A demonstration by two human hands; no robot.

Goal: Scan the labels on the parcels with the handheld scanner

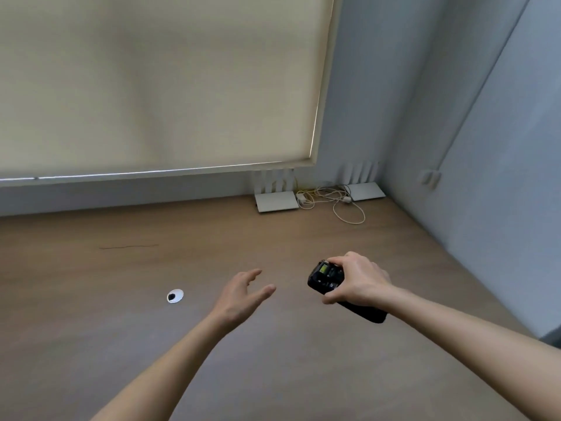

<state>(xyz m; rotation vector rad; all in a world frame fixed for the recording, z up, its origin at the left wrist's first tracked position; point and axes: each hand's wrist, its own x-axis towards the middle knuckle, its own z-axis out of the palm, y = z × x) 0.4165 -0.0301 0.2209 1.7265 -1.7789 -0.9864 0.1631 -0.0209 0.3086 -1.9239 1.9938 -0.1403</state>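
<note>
We look down on a broad brown wood-grain desk (pixel 91 314) that fills the lower half of the frame and runs back to a pale grey wall. Above it, across the upper left and centre, hangs one cream roller blind (pixel 151 80), drawn down, with a thin bright line of light along its bottom and right edges. A second grey wall (pixel 485 147) closes the room on the right, meeting the first in a corner at the upper right. In that far corner we count two flat white router-like boxes, the left one (pixel 276 202) and the right one (pixel 365 191), each with upright antennas against the wall, and between them a loose tangle of pale cables (pixel 331 200). On the desk at lower left of centre sits one round white cable grommet (pixel 175 296) with a dark hole. We see two bare forearms and no parcel in view. Our left hand (pixel 243 294) hovers just left of centre, fingers straight and loosely spread, holding nothing. Our right hand (pixel 358 281), right of centre, grips one black handheld scanner (pixel 326 276), fingers and thumb wrapped over its body; its small greenish display faces up and its head points toward the upper left, near the left hand but apart from it.
</note>
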